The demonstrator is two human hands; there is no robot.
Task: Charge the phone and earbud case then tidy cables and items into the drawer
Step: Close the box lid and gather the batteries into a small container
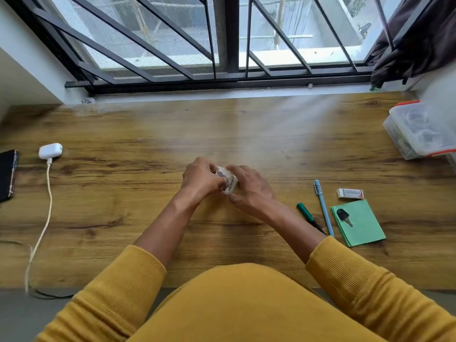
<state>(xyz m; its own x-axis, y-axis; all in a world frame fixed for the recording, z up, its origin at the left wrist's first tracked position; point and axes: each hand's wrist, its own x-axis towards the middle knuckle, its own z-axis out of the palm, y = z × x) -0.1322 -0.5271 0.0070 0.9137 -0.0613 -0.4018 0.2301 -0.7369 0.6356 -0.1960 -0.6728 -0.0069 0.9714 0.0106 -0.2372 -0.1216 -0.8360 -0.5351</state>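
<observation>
Wooden desk (148, 134), below window. Left: phone (7, 175) at the edge, white earbud case (50, 150) with cable (47, 206) plugged in. Right: clear lidded box (417, 130), green marker (308, 217), blue pen (323, 207), eraser (350, 193), green notepad (360, 225) with key (343, 215) on it.

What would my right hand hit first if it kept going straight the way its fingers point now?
The right hand points up-left, and its fingers already hold the small clear box. Directly past that sits the left hand, gripping the same box, so that likely comes first.

Phone (7, 175) is cut off by the left edge. Fingers mostly cover the small clear box (228, 181), contents unreadable. Cable (40, 233) drops past the desk edge.
</observation>
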